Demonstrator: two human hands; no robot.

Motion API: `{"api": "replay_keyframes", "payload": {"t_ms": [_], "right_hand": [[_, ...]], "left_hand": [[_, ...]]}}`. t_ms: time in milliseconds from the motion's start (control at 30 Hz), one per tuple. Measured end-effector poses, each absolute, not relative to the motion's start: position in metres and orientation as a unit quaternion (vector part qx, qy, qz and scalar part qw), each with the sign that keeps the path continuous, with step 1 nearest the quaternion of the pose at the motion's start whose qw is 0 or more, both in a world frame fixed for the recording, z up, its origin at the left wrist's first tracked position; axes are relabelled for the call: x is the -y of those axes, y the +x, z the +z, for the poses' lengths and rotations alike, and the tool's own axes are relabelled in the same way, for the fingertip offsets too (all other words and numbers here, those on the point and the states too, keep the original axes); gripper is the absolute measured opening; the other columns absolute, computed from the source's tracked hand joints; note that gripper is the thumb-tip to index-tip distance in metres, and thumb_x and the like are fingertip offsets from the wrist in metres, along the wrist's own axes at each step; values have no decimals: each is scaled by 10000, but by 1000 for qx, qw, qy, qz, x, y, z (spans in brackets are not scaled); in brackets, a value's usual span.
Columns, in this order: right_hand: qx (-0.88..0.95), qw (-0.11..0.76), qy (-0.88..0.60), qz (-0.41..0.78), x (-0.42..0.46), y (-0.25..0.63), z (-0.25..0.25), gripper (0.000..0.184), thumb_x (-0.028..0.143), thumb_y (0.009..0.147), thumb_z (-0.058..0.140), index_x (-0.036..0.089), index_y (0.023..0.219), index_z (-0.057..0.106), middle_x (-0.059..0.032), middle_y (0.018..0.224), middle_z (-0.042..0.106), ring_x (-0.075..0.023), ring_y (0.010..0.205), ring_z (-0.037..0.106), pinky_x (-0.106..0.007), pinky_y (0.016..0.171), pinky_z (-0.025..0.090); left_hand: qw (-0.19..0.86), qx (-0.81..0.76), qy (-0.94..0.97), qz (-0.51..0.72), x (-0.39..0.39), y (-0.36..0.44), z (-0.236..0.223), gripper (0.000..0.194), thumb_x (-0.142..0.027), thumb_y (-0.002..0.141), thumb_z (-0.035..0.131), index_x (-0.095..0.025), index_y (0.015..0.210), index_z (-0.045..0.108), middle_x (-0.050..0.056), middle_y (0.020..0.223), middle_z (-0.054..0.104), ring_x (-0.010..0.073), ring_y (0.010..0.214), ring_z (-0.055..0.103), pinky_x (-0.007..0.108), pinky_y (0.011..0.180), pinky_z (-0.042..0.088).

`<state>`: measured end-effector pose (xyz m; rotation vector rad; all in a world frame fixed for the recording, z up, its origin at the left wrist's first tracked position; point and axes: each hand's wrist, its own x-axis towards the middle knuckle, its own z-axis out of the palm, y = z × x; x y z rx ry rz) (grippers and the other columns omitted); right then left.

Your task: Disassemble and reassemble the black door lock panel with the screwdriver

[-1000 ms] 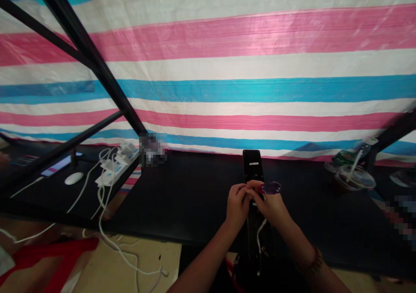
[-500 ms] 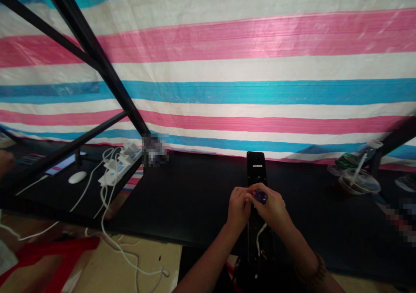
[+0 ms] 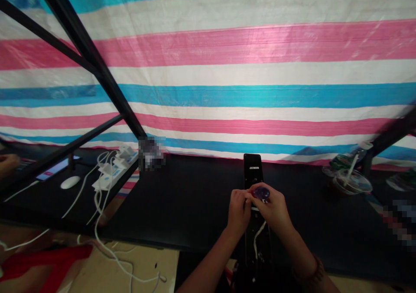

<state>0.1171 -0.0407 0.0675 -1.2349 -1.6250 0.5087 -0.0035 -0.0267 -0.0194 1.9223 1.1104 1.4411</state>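
Observation:
A long black panel-like device (image 3: 252, 163) with a small white label lies lengthwise in front of me, partly under my hands. Fingers of my right hand (image 3: 274, 206) are wrapped around a rounded, see-through purple handle (image 3: 261, 193), like that of a screwdriver. Its lower end is hidden. Close against it, my left hand (image 3: 238, 210) is closed in a pinch, its fingertips meeting those of the right; what lies between them is hidden. A short white cable (image 3: 256, 243) runs along the device toward me, below my right hand.
The black table (image 3: 188, 197) carries a power strip (image 3: 113, 171) with white cables, a white mouse (image 3: 70, 182) and a phone (image 3: 56, 168) at left. A plastic cup with a straw (image 3: 352, 181) stands at right. Another person's hand (image 3: 9, 164) shows at far left.
The view has shifted slightly, so the things on the table sit a little further left. Both hands stay together over the device, the purple handle tilted slightly differently.

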Motion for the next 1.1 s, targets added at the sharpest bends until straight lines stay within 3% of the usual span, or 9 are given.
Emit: {"api": "replay_keyframes", "payload": {"t_ms": [167, 333, 433, 600, 700, 900, 967, 1100], "right_hand": [[656, 543, -481, 209, 41, 113, 65, 64, 220, 877, 655, 213, 829, 696, -41, 855, 703, -186, 773, 681, -272, 692, 542], [702, 509, -448, 216, 41, 113, 75, 228, 225, 967, 522, 215, 883, 734, -83, 970, 681, -200, 886, 677, -290, 758, 559], [698, 506, -467, 197, 42, 109, 76, 213, 246, 968, 526, 216, 913, 729, -90, 1007, 685, -208, 916, 677, -302, 790, 561], [635, 539, -521, 188, 42, 104, 62, 99, 274, 904, 652, 205, 848, 695, -50, 841, 696, -203, 775, 671, -294, 707, 548], [648, 519, -518, 207, 41, 107, 60, 120, 260, 922, 627, 209, 843, 702, -31, 776, 691, -193, 722, 663, -281, 673, 538], [709, 492, -461, 207, 41, 107, 74, 250, 225, 984, 478, 215, 984, 727, -85, 986, 709, -215, 947, 682, -316, 850, 561], [699, 499, -472, 197, 41, 105, 75, 191, 251, 969, 533, 213, 1001, 717, -87, 993, 695, -210, 914, 678, -306, 808, 568], [666, 524, -499, 181, 42, 100, 70, 93, 281, 916, 653, 211, 867, 689, -39, 818, 657, -175, 714, 628, -271, 649, 545]], "left_hand": [[237, -429, 682, 544, 26, -2, -19, 215, -223, 996, 475, -208, 888, 660, 49, 883, 698, 210, 885, 603, 337, 802, 497], [223, -426, 681, 552, 26, -5, -9, 166, -243, 991, 514, -214, 1033, 672, 56, 941, 705, 210, 899, 621, 333, 790, 506], [215, -419, 687, 553, 25, -7, -5, 211, -215, 1002, 485, -222, 991, 695, 44, 891, 710, 202, 863, 617, 334, 791, 504], [205, -429, 678, 560, 20, -7, -4, 150, -227, 959, 582, -211, 859, 692, 34, 815, 698, 207, 822, 602, 338, 762, 492], [205, -431, 675, 563, 18, -9, -3, 88, -241, 940, 621, -203, 905, 693, 42, 841, 704, 212, 840, 611, 341, 768, 499], [230, -390, 704, 547, 23, -13, 1, 159, -224, 973, 544, -223, 1011, 698, 52, 959, 735, 199, 909, 641, 336, 822, 527], [230, -406, 692, 552, 24, -13, 0, 181, -216, 981, 516, -214, 961, 695, 50, 902, 728, 196, 863, 639, 327, 782, 528], [214, -439, 671, 558, 21, -13, -3, 169, -232, 958, 550, -205, 856, 682, 47, 828, 699, 207, 811, 622, 337, 743, 518]]}}
